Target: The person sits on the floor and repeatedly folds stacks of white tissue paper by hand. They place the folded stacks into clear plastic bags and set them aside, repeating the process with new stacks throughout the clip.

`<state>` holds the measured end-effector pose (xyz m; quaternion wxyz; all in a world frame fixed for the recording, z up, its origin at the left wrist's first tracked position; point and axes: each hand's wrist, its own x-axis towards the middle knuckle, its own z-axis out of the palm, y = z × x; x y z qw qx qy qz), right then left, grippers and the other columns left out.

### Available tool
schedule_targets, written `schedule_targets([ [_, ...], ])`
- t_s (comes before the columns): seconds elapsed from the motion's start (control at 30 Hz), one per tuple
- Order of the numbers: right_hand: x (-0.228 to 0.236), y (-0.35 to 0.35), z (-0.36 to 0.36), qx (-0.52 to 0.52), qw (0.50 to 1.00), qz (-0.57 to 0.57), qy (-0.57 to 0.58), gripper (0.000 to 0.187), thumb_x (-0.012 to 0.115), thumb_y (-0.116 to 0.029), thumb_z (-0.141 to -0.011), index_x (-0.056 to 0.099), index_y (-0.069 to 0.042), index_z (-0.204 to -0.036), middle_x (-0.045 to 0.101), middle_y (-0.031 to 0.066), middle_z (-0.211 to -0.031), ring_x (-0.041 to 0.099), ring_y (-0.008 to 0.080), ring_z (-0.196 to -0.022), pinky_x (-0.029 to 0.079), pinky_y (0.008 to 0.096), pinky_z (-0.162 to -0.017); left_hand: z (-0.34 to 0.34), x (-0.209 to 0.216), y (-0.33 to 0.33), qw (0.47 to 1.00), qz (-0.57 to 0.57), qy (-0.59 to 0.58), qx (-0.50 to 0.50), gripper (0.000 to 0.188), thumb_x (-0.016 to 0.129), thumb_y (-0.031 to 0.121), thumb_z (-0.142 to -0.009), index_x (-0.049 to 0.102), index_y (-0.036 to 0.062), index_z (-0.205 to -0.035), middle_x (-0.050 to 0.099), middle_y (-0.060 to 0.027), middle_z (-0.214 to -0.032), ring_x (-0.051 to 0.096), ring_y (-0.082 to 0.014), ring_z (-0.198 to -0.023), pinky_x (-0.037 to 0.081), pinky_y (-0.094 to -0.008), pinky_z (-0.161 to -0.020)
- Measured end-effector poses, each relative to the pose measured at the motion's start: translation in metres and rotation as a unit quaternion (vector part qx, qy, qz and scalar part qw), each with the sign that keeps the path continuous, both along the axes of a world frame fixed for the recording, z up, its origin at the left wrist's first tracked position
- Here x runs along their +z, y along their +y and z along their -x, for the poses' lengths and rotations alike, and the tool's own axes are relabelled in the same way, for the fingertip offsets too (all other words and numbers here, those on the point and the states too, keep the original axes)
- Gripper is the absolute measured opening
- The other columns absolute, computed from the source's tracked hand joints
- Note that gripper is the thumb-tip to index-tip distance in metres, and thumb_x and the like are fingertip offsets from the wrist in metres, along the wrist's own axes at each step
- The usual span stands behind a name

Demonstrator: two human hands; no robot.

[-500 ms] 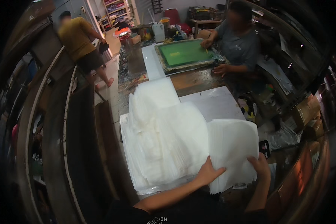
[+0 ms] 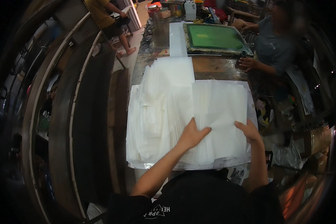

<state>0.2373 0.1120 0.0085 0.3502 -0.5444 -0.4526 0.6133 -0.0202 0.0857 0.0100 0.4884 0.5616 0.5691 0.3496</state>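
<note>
White, kinda see-through sheets [image 2: 171, 71] in two stacks: one bigger stack [image 2: 156, 119], one smaller stack [image 2: 224, 108] just right of it on white board [image 2: 252, 108]. Two bare hands: left hand [image 2: 192, 135] clamped on smaller stack's left edge, right hand [image 2: 250, 131] on its right edge. One green framed screen [image 2: 216, 38], two other people: one person in grey [image 2: 274, 52], one person in yellow [image 2: 99, 13]. Stained worktable [image 2: 214, 67], dim cluttered workshop. Smaller stack's look: thin, floppy, fanned along left, bit rumpled.
</note>
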Motion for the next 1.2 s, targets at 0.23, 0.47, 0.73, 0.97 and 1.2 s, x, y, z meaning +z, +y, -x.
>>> schedule_targets([
  [0.23,-0.007,0.062,0.055,0.064,0.992,0.069,0.081,0.042,0.059,-0.017,-0.084,0.049,0.009,-0.116,0.059,0.0159,-0.106,0.060,0.0211,-0.090,0.048,0.0317,-0.079,0.054,0.007,0.052,0.997,0.042,0.004,0.058,0.057,0.067,0.024,-0.073,0.047,-0.0110,-0.113,0.059,-0.0212,-0.104,0.059,-0.0256,-0.092,0.048,-0.0343,-0.080],
  [0.47,-0.093,0.105,0.081,0.083,0.992,0.071,-0.057,0.050,0.063,-0.028,-0.081,0.050,0.008,-0.113,0.060,0.0177,-0.105,0.059,0.0260,-0.093,0.046,0.0345,-0.081,0.078,-0.016,0.072,0.978,0.120,0.134,0.108,0.060,0.063,0.031,-0.072,0.046,-0.0145,-0.107,0.057,-0.0276,-0.102,0.060,-0.0311,-0.091,0.048,-0.0359,-0.078],
  [0.73,-0.057,0.106,0.098,0.113,0.989,-0.003,-0.095,0.045,0.061,-0.034,-0.082,0.057,0.004,-0.107,0.063,0.0174,-0.100,0.060,0.0259,-0.091,0.046,0.0336,-0.080,0.081,-0.007,0.062,0.974,0.058,0.161,0.146,0.054,0.061,0.032,-0.073,0.047,-0.0124,-0.100,0.058,-0.0281,-0.096,0.060,-0.0334,-0.089,0.047,-0.0377,-0.075],
  [0.97,-0.104,0.134,0.102,0.110,0.961,-0.075,-0.244,0.047,0.056,-0.036,-0.085,0.059,0.009,-0.100,0.064,0.0210,-0.092,0.062,0.0279,-0.085,0.047,0.0346,-0.076,0.080,0.003,0.074,0.951,0.083,0.256,0.154,0.073,0.063,0.040,-0.073,0.039,-0.0119,-0.120,0.053,-0.0288,-0.109,0.057,-0.0363,-0.097,0.046,-0.0381,-0.083],
  [1.2,-0.097,0.139,0.104,0.102,0.942,-0.030,-0.317,0.060,0.050,-0.046,-0.085,0.058,0.012,-0.097,0.059,0.0293,-0.101,0.058,0.0385,-0.097,0.044,0.0404,-0.084,0.046,0.011,0.077,0.803,-0.232,0.548,0.024,0.076,0.063,0.044,-0.074,0.034,0.0081,-0.135,0.011,-0.0238,-0.145,0.013,-0.0419,-0.133,0.021,-0.0577,-0.102],
])
